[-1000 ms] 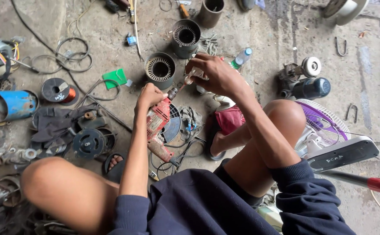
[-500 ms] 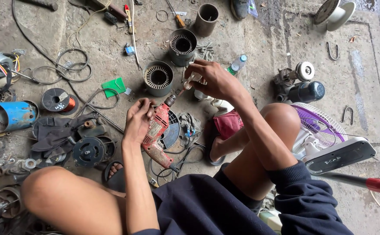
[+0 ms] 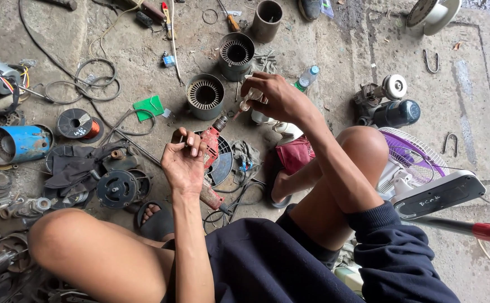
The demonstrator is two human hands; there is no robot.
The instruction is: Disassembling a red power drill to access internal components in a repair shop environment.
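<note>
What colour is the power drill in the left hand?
Red, with a dark chuck; the drill shows best in the head view.

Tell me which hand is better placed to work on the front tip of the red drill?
Probably the right hand: it holds a small tool just above the red drill tip, while the left hand grips the drill body.

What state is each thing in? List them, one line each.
Left hand: gripping the red power drill.
Right hand: pinching a small bottle, tip towards the chuck.
Red power drill: held over the floor, chuck pointing up.
Small bottle: tilted, nozzle down.
Motor stators: standing on end, cores bare.
Water bottle: lying down, capped.
Purple fan: lying flat on the floor.
</note>
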